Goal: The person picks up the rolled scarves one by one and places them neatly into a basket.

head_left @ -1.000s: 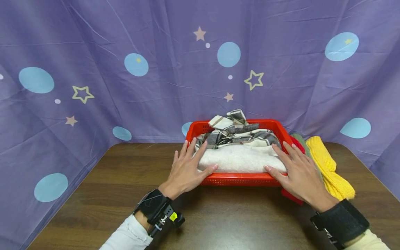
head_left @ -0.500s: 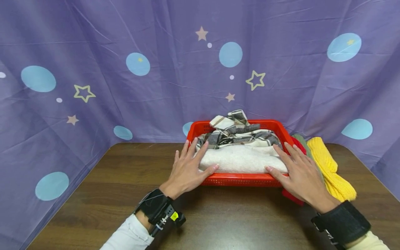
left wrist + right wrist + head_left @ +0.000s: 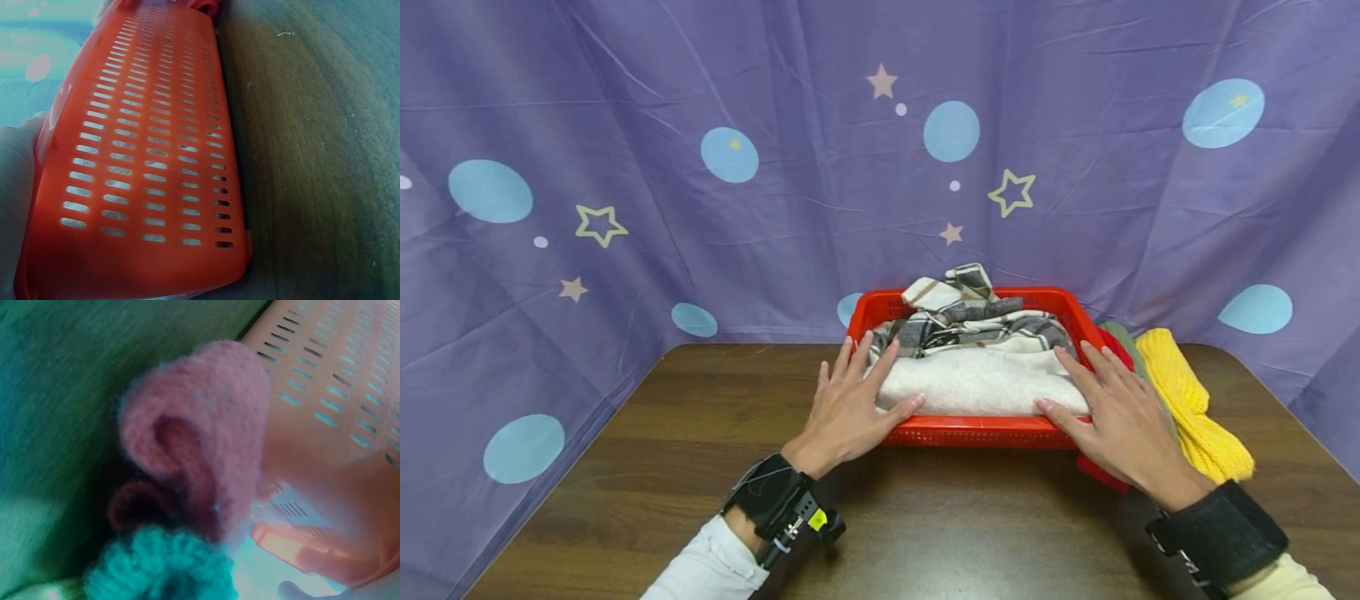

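A red plastic basket (image 3: 977, 430) with slotted walls stands on the table, filled with cloth. Folded white fleecy fabric (image 3: 973, 382) lies along its near side, and a crumpled black, white and brown plaid cloth (image 3: 970, 321) is bunched behind it. My left hand (image 3: 848, 408) rests on the basket's near left corner, fingers spread and fairly straight. Over the near right corner lies my right hand (image 3: 1120, 421), its fingers likewise spread. In the left wrist view the basket's slotted wall (image 3: 150, 150) fills much of the picture, with part of the hand (image 3: 15, 194) at the left edge.
Right of the basket, folded knitted items lie side by side: red (image 3: 1101, 472), green (image 3: 1123, 342) and yellow (image 3: 1195, 408). The right wrist view shows the rolled red knit (image 3: 200, 425) close to the basket wall. A purple patterned curtain (image 3: 820, 200) hangs behind the wooden table (image 3: 962, 517).
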Demonstrator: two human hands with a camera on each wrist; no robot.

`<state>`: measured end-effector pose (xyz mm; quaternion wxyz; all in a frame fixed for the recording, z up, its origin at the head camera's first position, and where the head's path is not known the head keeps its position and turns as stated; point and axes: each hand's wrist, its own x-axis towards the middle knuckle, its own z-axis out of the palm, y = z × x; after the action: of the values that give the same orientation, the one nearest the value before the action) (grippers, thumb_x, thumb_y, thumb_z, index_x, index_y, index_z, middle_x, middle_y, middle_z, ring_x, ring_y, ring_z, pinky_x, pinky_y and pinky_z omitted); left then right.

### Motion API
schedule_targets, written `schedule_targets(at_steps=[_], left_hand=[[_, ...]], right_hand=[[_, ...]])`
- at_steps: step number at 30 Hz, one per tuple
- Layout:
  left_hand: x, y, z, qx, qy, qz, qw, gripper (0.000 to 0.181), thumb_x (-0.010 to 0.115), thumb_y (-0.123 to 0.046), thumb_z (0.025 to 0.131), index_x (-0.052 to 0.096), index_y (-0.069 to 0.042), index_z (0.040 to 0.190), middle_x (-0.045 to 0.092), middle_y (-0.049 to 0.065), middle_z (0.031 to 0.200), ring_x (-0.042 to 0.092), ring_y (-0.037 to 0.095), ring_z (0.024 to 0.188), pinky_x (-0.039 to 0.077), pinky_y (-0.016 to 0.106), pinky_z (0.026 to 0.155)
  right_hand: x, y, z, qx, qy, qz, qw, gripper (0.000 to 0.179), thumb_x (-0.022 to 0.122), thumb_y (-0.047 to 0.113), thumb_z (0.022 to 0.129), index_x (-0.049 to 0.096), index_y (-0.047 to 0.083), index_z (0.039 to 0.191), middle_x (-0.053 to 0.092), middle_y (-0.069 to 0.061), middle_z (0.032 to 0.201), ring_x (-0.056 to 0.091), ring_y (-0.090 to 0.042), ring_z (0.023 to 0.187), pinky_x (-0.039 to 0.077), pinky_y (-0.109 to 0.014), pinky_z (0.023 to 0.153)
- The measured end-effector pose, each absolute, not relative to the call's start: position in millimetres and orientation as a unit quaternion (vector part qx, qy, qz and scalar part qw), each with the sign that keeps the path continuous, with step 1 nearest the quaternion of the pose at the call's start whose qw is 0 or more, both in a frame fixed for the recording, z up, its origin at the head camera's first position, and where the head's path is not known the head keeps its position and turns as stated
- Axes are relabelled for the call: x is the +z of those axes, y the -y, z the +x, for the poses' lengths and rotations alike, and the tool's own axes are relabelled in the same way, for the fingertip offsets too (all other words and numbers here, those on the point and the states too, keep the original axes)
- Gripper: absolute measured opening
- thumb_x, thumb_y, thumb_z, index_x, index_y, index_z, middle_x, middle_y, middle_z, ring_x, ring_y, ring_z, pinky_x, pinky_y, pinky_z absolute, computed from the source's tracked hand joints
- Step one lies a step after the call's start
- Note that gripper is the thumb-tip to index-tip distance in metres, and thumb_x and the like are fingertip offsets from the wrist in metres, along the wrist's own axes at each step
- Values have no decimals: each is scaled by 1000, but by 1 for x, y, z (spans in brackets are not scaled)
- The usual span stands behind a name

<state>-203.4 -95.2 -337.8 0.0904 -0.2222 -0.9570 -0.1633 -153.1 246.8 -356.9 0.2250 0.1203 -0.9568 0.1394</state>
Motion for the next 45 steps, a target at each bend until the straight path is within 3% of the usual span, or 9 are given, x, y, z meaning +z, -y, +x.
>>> schedule_targets(at_steps=[45], left_hand=[[-337, 96, -203, -164, 956, -224, 93, 84, 47, -70, 93, 29, -24, 161, 14, 12, 168, 10, 42, 153, 10, 73, 114]], right_hand=[[-356, -246, -152, 140, 958, 121, 220, 80, 62, 59, 91, 41, 14, 155, 40, -29, 153, 37, -51, 138, 29, -76, 100]])
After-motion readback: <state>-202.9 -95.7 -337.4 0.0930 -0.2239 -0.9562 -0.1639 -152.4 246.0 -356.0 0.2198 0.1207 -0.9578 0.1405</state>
